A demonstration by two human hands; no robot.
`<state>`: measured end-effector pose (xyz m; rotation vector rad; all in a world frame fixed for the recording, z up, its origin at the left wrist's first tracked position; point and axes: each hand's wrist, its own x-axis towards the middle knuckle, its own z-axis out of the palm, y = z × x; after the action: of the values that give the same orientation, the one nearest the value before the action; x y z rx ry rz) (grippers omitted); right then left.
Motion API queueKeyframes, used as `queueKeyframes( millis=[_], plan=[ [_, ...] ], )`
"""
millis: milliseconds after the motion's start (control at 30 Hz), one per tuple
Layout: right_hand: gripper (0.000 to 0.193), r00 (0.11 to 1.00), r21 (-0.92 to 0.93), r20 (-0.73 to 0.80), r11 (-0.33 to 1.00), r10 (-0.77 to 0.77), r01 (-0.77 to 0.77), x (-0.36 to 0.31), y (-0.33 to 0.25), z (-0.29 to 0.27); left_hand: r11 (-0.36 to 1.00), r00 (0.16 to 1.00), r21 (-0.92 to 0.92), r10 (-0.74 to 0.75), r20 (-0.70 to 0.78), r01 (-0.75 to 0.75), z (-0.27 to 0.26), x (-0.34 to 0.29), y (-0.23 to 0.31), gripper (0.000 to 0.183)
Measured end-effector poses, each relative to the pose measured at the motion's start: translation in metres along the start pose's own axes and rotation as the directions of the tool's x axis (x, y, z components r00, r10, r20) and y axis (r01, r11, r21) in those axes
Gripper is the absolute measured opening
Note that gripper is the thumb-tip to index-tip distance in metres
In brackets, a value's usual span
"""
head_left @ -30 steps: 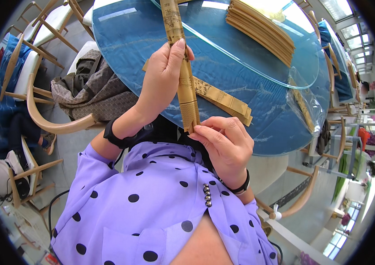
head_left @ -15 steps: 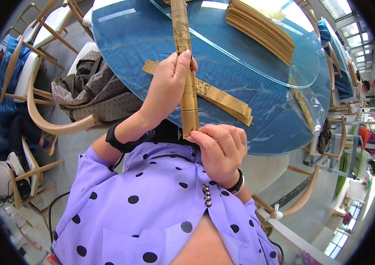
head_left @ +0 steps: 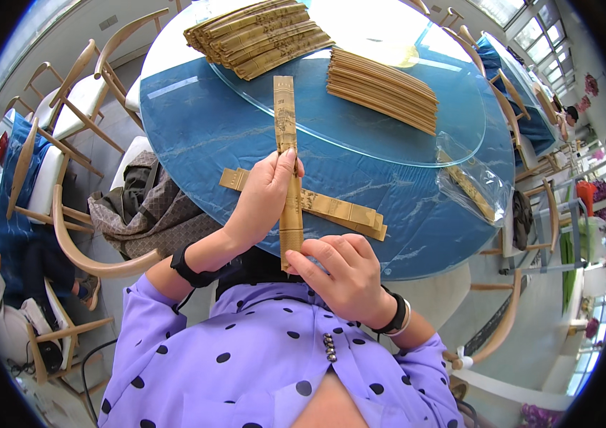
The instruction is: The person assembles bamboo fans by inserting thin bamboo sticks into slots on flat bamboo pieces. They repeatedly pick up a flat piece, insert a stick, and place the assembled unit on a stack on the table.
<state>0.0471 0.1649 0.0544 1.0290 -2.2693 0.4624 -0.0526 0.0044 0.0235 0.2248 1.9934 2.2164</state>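
A long, narrow gold paper sleeve [head_left: 284, 107] with dark print stands upright in the picture, in front of my body at the table's near edge. My left hand [head_left: 261, 196] is closed round its middle, thumb on top. At the sleeve's lower end, the thumb and forefinger of my right hand [head_left: 342, 277] pinch the edge; the other fingers are curled. Behind the held sleeve, several similar flat gold sleeves [head_left: 342, 209] lie crosswise on the blue table [head_left: 196, 153], partly hidden by my left hand. Whether the held sleeve contains anything cannot be seen.
A pile of printed gold sleeves [head_left: 260, 36] lies at the far left of the table's glass turntable [head_left: 360, 145]. Beside it is a stack of thin brown strips [head_left: 381, 89]. At the right lies a clear plastic bag [head_left: 468, 182] with a gold strip. A bag [head_left: 157, 207] rests on a chair.
The view has shifted, so the table sits lower and the pile of sleeves shows fully. Both hands keep hold of the same sleeve; the right fingers have spread a little at its lower end.
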Motion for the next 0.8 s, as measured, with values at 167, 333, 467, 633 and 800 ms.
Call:
queueKeyframes(
  millis=[167, 333, 467, 633, 800],
  plan=[
    [0.02, 1.0, -0.003, -0.012, 1.0, -0.029, 0.029, -0.001, 0.001, 0.0, 0.999, 0.995, -0.003, -0.038, 0.093, 0.039, 0.006, 0.006, 0.005, 0.037],
    [0.03, 1.0, -0.024, 0.009, 1.0, 0.008, -0.008, 0.006, 0.026, -0.009, 0.971, 0.963, 0.237, -0.036, 0.265, -0.029, -0.001, 0.038, 0.04, 0.035],
    [0.029, 0.989, 0.028, 0.081, 0.992, 0.123, -0.125, 0.017, 0.06, -0.028, 0.807, 0.959, 0.539, 0.111, 0.261, -0.24, -0.032, 0.122, 0.05, 0.025],
    [0.019, 0.924, -0.017, 0.139, 0.934, 0.355, -0.357, 0.009, 0.139, -0.031, 0.404, 0.875, 0.818, 0.426, 0.228, -0.41, -0.081, 0.227, 0.056, 0.036],
    [0.013, 0.883, -0.142, 0.123, 0.889, 0.452, -0.435, -0.006, 0.213, -0.028, 0.086, 0.778, 0.866, 0.488, 0.395, -0.493, -0.097, 0.301, 0.007, 0.036]
  ],
)
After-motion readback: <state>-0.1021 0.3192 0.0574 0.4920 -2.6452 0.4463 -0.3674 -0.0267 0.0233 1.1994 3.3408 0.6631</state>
